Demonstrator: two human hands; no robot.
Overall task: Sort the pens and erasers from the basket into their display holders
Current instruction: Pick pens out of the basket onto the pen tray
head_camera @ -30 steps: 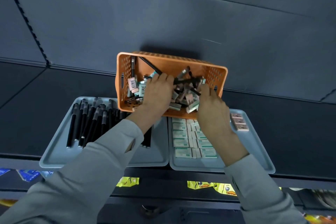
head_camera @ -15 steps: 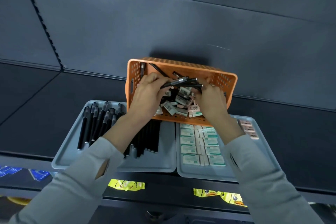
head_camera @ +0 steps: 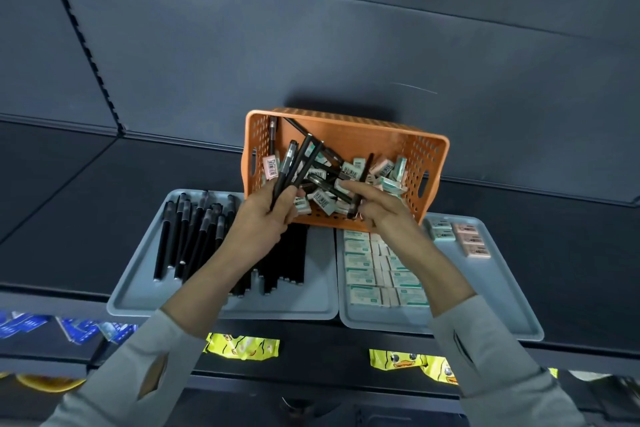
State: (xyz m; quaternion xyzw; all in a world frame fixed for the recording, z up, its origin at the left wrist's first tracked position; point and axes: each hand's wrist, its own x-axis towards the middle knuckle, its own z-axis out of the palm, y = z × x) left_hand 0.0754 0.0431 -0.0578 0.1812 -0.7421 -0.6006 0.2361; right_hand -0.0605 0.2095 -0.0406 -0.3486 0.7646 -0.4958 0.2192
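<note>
My left hand sits at the near left corner of the orange basket, its fingers and thumb curled tight round a small bunch of black pens that fan up and away from me across the basket's left half. My right hand is at the basket's near rim, just right of the middle. Its fingers are bent round a single black pen that stands nearly upright, while the forefinger reaches left over the pile. The basket is tipped so that its open side faces me. Inside it lie a jumble of boxed erasers, green and pink, and a few more pens, with one pen leaning against the left wall. In front of the basket, on its left, a grey tray holds rows of black pens laid lengthwise, partly hidden under my left forearm. In front on its right, a second grey tray holds green erasers packed in neat rows, and a short column of pink erasers lies near that tray's far right corner. Below the trays, nearer to me than the basket, yellow packets and blue packets show on a lower shelf.
</note>
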